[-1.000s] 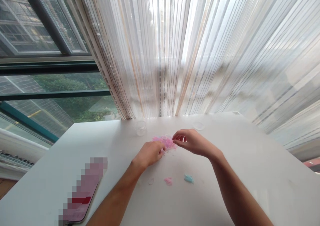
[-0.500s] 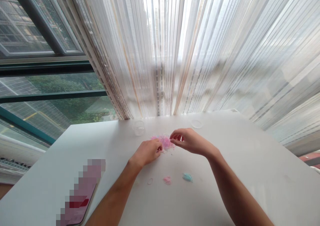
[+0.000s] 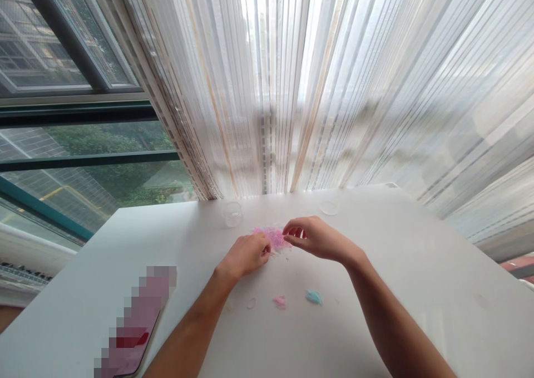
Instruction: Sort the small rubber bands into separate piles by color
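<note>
A heap of tiny pink pieces lies on the white table. My left hand rests at the heap's left edge, fingers curled with the tips pinched among the pieces. My right hand hovers at the heap's right edge, thumb and forefinger pinched at the pieces; what they grip is too small to name. Nearer to me lie a small pink clump, a small blue clump and a clear little ring.
A small clear cup stands beyond the heap and a clear round lid lies to its right. A phone lies at the near left. Striped sheer curtains hang behind the table; a window is at left.
The view shifted slightly. My right hand's fingertips edged a little closer to the pink heap; my left hand stays at its edge.
</note>
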`<state>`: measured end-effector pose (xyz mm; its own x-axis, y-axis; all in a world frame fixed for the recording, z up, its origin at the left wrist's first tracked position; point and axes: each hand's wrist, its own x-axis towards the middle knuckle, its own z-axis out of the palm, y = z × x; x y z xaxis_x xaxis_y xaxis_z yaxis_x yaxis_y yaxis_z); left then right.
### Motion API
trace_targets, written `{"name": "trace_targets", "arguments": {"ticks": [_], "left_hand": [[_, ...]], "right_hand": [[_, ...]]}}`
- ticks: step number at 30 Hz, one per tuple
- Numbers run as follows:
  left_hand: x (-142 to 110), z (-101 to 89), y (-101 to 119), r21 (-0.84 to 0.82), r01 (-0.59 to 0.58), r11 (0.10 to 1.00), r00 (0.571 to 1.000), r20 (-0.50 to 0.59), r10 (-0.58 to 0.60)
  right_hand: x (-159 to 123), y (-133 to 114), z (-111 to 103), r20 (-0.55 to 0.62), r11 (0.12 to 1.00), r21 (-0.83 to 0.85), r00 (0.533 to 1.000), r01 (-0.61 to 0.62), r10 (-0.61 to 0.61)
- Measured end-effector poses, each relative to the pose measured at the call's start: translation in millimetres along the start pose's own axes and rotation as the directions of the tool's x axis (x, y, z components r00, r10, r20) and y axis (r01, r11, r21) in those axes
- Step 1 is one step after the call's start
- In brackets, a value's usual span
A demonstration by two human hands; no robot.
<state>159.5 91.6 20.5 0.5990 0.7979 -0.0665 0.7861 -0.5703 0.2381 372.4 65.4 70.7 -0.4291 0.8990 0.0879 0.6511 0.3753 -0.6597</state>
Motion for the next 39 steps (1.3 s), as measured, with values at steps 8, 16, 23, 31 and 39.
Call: {"name": "trace_targets", "arguments": {"ticks": [8, 16, 23, 31, 39], "left_hand": [[-2.4, -4.6, 0.5, -0.017, 0.016, 1.000, 1.000, 0.020, -0.016], [0.5, 2.3, 0.2, 0.009, 0.037, 0.999, 0.999, 0.031, -0.037], [-0.3, -2.1, 2.6, -0.001, 0.025, 1.000, 0.999, 0.020, -0.025], [-1.0, -2.0, 3.9, -0.017, 0.027, 0.999, 0.999, 0.019, -0.027], [2.3, 4.0, 5.9, -0.002, 0.029, 1.000, 1.000, 0.002, -0.029]], "right_hand": [[1.8, 2.8, 3.6, 0.017, 1.000, -0.024, 1.000, 0.000, 0.000], [2.1, 1.9, 5.0, 0.031, 1.000, -0.026, 0.999, -0.009, 0.009], [1.8, 1.0, 4.6, 0.032, 1.000, -0.024, 0.999, -0.002, 0.003], [1.1, -0.6, 5.3, 0.041, 1.000, -0.027, 0.999, 0.002, -0.001], [1.8, 0.0, 6.3, 0.042, 1.000, -0.025, 0.999, -0.002, 0.003]]}}
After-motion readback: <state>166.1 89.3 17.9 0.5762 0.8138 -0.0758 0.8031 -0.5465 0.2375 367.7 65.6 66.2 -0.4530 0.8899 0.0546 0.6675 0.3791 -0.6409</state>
